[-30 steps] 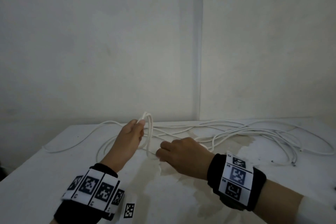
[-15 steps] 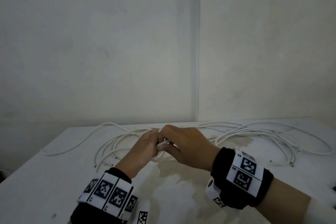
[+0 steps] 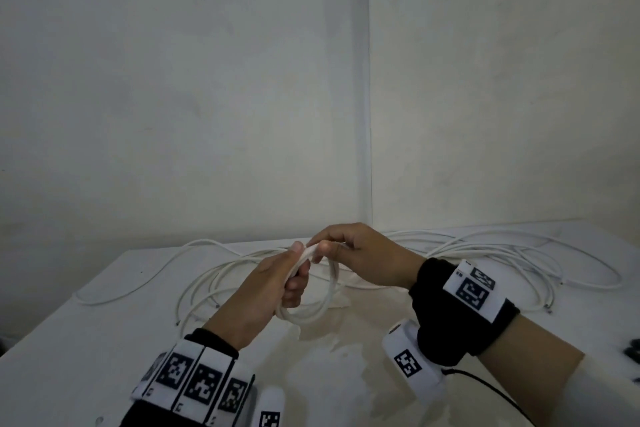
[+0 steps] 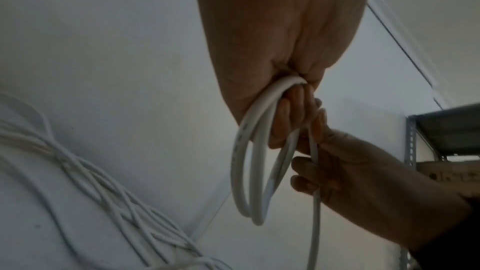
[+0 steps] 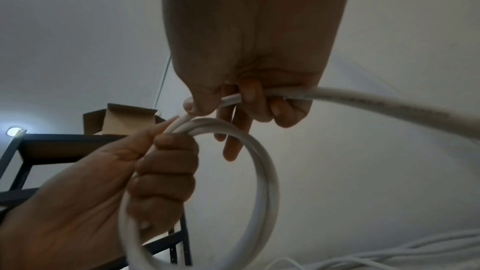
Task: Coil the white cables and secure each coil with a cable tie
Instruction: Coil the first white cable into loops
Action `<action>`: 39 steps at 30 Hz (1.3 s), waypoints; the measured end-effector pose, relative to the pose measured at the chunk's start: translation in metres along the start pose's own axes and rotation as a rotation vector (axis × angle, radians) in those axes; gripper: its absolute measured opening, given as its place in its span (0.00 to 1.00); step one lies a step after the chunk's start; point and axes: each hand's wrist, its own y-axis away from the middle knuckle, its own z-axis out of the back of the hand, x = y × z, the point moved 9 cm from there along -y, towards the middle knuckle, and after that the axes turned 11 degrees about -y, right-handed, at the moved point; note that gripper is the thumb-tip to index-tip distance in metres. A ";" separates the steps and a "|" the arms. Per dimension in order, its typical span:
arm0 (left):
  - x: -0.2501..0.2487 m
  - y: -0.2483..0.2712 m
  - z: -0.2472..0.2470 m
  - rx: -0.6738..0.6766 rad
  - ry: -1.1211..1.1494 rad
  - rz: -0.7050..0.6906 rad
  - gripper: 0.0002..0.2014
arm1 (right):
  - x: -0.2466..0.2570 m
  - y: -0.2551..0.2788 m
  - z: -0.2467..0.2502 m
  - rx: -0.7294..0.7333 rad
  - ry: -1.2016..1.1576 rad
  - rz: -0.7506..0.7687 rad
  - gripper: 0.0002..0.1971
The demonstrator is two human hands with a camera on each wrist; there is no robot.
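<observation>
Now the left hand is gripping the coil — the right hand, newly arrived, is pinching the next cable loop onto it; coiling is progressing.

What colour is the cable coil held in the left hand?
White; the coil in the left hand shows best in the right wrist view.
</observation>
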 end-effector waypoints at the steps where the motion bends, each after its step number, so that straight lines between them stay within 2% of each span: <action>1: 0.001 0.000 0.000 0.000 0.046 0.005 0.21 | -0.001 -0.001 0.001 0.010 -0.006 -0.009 0.13; 4: -0.001 0.001 -0.001 0.006 0.093 -0.006 0.20 | -0.001 -0.002 0.005 -0.009 -0.021 -0.006 0.14; 8: -0.002 0.004 -0.003 0.006 0.028 -0.031 0.19 | 0.005 -0.003 0.010 -0.092 -0.032 0.014 0.17; 12: -0.002 0.002 0.001 -0.032 0.017 -0.036 0.18 | 0.003 -0.003 0.009 -0.095 -0.031 -0.003 0.16; 20: -0.006 -0.004 0.011 -0.164 -0.493 -0.230 0.22 | -0.003 0.001 0.010 -0.104 -0.002 -0.038 0.16; 23: -0.006 -0.003 0.011 -0.193 -0.541 -0.252 0.23 | -0.003 -0.001 0.010 -0.087 -0.002 -0.051 0.16; 26: -0.005 -0.004 0.007 -0.185 -0.444 -0.248 0.22 | -0.006 -0.002 0.012 -0.086 -0.017 -0.062 0.16; 29: -0.001 -0.006 0.004 -0.160 -0.256 -0.160 0.18 | -0.010 -0.002 0.015 -0.108 -0.013 -0.075 0.15; 33: 0.001 -0.005 -0.005 -0.061 -0.072 -0.073 0.17 | -0.011 -0.002 0.018 -0.136 -0.018 -0.067 0.15; 39: 0.002 -0.006 0.004 -0.125 0.039 -0.021 0.17 | -0.013 0.004 0.023 -0.150 -0.067 -0.053 0.15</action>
